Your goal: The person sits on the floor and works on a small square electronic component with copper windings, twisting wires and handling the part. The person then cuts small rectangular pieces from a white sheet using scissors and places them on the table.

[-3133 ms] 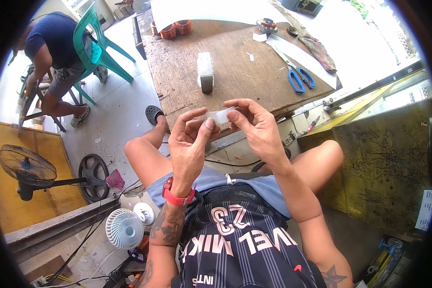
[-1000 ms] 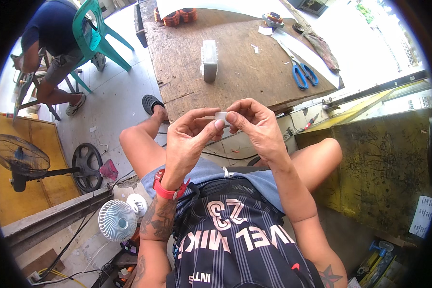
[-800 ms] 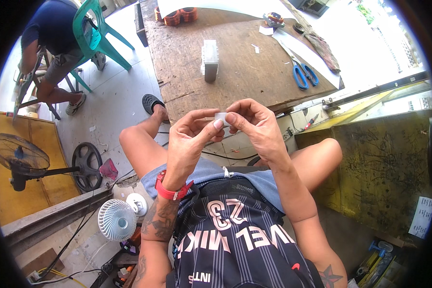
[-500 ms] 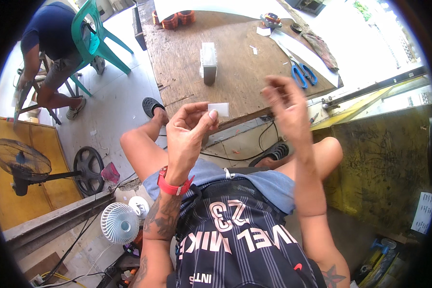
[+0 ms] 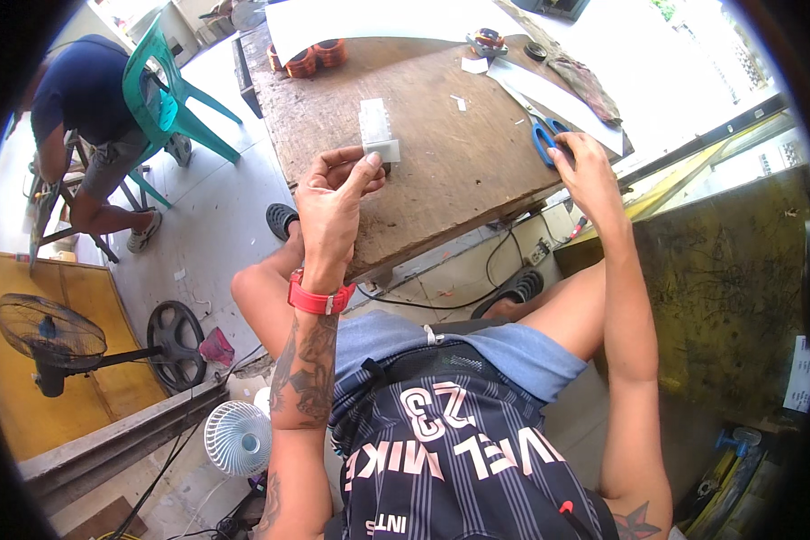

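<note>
My left hand (image 5: 335,198) is raised over the table's near edge, pinching a small white translucent rectangular sheet (image 5: 387,150) between thumb and fingers. Just behind that sheet, a block with a whitish top (image 5: 373,115) stands on the table, partly covered by the sheet and my fingers. At the right side of the table, my right hand (image 5: 590,166) has its thumb and fingertips closed around a handle loop of the blue-handled scissors (image 5: 541,142). The scissors lie on the table, blades pointing away from me over a white strip (image 5: 562,106).
Copper wire coils (image 5: 308,59) sit at the far left of the wooden table (image 5: 459,171), near a large white sheet (image 5: 378,20). A wound coil part (image 5: 487,41) and white scraps lie farther back. Left are a green chair (image 5: 157,99), a bent-over person (image 5: 85,90) and fans (image 5: 237,438).
My right hand has moved right and down onto the scissors' handles. My left hand, still pinching the sheet, has gone forward toward the block. The whole view has shifted slightly.
</note>
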Motion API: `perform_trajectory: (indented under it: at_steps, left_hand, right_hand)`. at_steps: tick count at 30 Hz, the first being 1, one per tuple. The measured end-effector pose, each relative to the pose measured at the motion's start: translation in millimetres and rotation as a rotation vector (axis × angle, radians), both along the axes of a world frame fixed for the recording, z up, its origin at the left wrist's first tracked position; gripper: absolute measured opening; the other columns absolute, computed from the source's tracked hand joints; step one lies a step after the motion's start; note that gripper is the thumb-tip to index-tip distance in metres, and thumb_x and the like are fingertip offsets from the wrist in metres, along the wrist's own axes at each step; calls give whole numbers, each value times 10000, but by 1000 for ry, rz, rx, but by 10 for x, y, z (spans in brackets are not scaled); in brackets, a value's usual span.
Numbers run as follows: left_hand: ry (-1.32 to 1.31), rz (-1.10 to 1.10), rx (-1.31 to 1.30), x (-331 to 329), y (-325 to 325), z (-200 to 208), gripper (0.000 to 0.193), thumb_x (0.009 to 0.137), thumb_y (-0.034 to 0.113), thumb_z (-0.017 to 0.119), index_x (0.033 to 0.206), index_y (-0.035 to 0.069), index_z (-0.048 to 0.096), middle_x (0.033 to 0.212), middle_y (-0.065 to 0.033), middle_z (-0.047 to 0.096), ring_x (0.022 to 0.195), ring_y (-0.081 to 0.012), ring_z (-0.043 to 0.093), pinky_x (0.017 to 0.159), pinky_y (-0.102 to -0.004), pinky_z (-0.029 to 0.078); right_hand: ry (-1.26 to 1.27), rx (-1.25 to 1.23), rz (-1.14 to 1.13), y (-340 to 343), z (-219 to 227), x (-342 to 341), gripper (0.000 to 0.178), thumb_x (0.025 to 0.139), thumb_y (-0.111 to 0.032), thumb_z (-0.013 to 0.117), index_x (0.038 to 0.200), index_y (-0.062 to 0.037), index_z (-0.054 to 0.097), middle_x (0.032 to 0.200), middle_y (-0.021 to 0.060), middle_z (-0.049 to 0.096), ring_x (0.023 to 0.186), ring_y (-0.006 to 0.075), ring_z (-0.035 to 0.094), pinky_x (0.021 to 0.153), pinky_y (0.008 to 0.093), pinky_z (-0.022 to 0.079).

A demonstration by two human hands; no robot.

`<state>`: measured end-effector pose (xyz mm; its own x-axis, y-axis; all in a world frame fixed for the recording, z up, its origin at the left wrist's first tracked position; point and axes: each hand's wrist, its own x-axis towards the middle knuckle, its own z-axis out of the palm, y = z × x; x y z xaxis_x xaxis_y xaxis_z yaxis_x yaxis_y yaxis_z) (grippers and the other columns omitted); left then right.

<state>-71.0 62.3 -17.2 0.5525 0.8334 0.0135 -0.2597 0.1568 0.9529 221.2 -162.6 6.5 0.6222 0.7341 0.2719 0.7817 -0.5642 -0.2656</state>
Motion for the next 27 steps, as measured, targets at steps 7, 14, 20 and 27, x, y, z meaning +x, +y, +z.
perform_trajectory:
  at_steps: [7, 14, 20, 27]
  left_hand:
    - [3, 3, 2, 11, 16, -14, 352, 966, 116, 808, 1209, -81, 645, 1042, -161, 769, 891, -188, 752, 831, -309, 630]
    - [-38, 43, 0, -71, -115, 77, 371, 982, 105, 786, 1276, -78, 654, 1106, -171, 755, 944, -204, 762, 870, -321, 640]
    - [-171, 23, -119, -7, -296, 127, 317, 1002, 97, 755, 1252, -78, 670, 1148, -173, 744, 1015, -240, 769, 922, -337, 646]
    - [-212, 20, -158, 87, -394, 154, 287, 997, 92, 760, 1222, -67, 679, 1139, -159, 750, 1008, -230, 771, 922, -339, 645]
  right_hand:
    - [109, -340, -61, 254, 190, 324, 592, 958, -307, 755, 1433, -27, 542, 1250, 296, 693, 1150, 432, 697, 999, 483, 537]
    - [454, 167, 75, 209, 285, -240, 755, 972, -518, 748, 1532, -83, 487, 1072, 125, 714, 1007, 210, 719, 892, 368, 576]
    - [1188, 614, 238, 117, -214, -1729, 469, 939, -312, 855, 1258, -32, 655, 925, 58, 733, 821, 107, 689, 714, 265, 569]
    - [1106, 432, 262, 290, -159, -2036, 599, 878, -474, 891, 1163, 6, 675, 833, 64, 695, 751, 91, 609, 663, 274, 502]
